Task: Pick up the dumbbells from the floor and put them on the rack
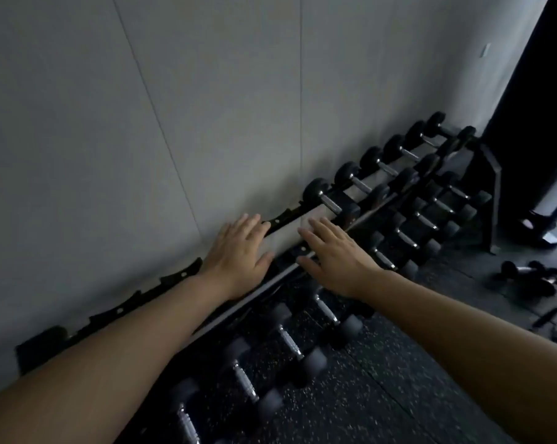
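A long black dumbbell rack runs along the grey wall from lower left to upper right. Its top tier holds several black dumbbells at the right; the left saddles stand bare. A lower tier carries several more dumbbells with chrome handles. My left hand and my right hand hover palm-down over the bare stretch of the top tier, fingers spread, holding nothing. A few dumbbells lie on the floor at the right.
The grey wall stands right behind the rack. The floor is dark speckled rubber. A dark machine base and a black column stand at the far right. A curved bar lies near the floor dumbbells.
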